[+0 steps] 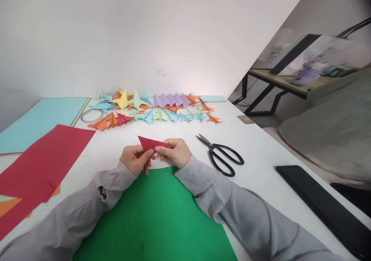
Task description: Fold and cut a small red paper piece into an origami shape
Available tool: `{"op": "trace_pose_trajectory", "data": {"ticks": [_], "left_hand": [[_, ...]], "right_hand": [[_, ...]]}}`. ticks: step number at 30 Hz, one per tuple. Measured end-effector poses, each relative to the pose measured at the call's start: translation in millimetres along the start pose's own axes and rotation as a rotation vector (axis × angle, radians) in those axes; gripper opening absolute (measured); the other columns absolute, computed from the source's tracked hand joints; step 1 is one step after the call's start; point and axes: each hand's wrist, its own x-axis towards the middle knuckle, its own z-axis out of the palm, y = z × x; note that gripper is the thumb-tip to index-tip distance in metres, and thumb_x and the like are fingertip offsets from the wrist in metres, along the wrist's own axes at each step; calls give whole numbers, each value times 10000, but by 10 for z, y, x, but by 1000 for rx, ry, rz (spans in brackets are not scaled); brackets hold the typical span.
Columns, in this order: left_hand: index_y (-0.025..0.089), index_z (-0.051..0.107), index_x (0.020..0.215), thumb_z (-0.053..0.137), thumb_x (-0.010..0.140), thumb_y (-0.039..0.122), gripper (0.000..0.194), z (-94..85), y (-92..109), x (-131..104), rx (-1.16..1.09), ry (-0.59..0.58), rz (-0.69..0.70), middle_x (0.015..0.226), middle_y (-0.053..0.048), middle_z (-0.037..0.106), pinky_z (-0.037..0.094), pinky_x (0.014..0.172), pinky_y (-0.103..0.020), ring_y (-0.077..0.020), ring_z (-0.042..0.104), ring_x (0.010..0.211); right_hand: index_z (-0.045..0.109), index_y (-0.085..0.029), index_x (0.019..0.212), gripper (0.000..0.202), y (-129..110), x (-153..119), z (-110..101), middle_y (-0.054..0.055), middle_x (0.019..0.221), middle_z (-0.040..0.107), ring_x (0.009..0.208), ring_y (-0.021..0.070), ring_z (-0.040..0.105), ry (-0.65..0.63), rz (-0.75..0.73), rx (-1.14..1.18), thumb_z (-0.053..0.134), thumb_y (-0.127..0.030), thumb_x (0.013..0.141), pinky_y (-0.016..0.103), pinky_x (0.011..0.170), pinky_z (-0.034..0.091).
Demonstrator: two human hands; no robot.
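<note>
A small red piece of folded paper (149,142), roughly triangular, is held up between both hands over the far edge of a green sheet (153,214). My left hand (136,158) pinches its lower left part, thumb in front. On the other side, my right hand (175,151) grips the right end between thumb and fingers. The two thumbs almost meet at the paper's lower edge. Black-handled scissors (222,153) lie to the right of my right hand, blades pointing away to the left.
Several folded paper shapes (160,115) in many colours line the wall, beside a ring of tape (92,115). Large red paper (55,156) and light blue sheets (49,112) lie at left. A long black object (319,207) rests along the right edge. Another desk (278,79) stands beyond.
</note>
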Motion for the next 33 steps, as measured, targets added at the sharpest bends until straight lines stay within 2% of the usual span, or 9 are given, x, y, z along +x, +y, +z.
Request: {"op": "trace_pose_trajectory", "data": {"ticks": [13, 23, 27, 33], "left_hand": [[112, 600, 570, 708, 598, 340, 254, 28, 46, 8, -31, -106, -90, 425, 22, 546, 377, 288, -185, -82, 484, 303], [116, 582, 516, 749, 564, 287, 244, 31, 93, -9, -44, -61, -92, 345, 41, 503, 349, 289, -175, -77, 457, 284], [121, 572, 509, 731, 580, 273, 231, 31, 112, -6, -29, -50, -102, 340, 50, 500, 313, 270, -164, -64, 436, 262], [130, 508, 443, 757, 528, 332, 332, 34, 113, 30, -7, 13, -150, 314, 46, 485, 269, 238, -163, -70, 417, 225]], "right_hand": [[591, -141, 460, 347, -12, -26, -5, -9, 400, 582, 341, 56, 456, -22, 4, -23, 794, -423, 449, 188, 357, 346], [558, -143, 478, 355, -25, -42, 21, -30, 379, 539, 342, 59, 451, -42, 18, -100, 788, -413, 467, 186, 358, 343], [511, -154, 464, 390, -47, -47, 32, -51, 349, 498, 319, 46, 401, -30, -1, -127, 770, -446, 479, 175, 332, 280], [427, -175, 415, 458, -51, -24, 43, -75, 285, 432, 277, 35, 326, 57, 6, -109, 805, -434, 411, 176, 305, 193]]}}
